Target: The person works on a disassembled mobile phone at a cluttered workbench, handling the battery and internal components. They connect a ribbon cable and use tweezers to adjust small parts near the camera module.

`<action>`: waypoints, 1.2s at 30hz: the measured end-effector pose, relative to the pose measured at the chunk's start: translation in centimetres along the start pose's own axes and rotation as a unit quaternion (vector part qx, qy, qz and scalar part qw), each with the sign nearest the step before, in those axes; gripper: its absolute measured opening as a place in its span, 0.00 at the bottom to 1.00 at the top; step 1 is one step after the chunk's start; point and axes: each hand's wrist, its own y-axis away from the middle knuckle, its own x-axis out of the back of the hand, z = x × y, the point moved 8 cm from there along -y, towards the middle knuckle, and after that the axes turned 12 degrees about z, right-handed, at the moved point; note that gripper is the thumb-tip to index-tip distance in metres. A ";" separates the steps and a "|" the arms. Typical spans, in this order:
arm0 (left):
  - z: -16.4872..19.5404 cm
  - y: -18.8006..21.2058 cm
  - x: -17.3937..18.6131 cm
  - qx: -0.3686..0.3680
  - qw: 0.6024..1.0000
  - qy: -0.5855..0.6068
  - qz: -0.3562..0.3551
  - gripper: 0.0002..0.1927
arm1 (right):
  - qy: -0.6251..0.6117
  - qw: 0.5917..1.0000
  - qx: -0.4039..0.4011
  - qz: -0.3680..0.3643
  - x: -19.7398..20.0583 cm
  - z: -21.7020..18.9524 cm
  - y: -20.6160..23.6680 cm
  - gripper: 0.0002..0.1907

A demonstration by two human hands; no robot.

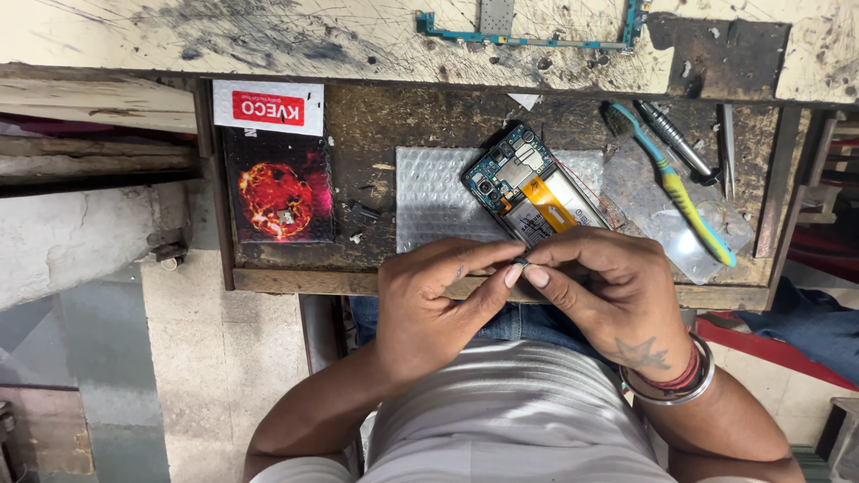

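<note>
My left hand (429,300) and my right hand (608,286) meet over the front edge of a pull-out wooden tray (295,279). Together their fingertips pinch a tiny dark part (521,262); I cannot tell what it is. Just beyond the fingers lies an opened phone (532,192) with its back off, showing a circuit board, an orange flex cable and a battery. It rests on a sheet of bubble wrap (429,201).
A blue and yellow toothbrush (680,192), a metal screwdriver (676,139) and tweezers (728,148) lie on the tray's right. A dark phone case with a red fiery picture (279,197) sits at left. A narrow circuit board frame (528,31) lies on the scratched worktop above.
</note>
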 end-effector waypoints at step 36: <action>0.0 1.4 -2.4 0.099 0.986 0.127 -0.032 0.09 | -0.260 0.931 -0.241 -0.090 0.4 4.0 2.4 0.12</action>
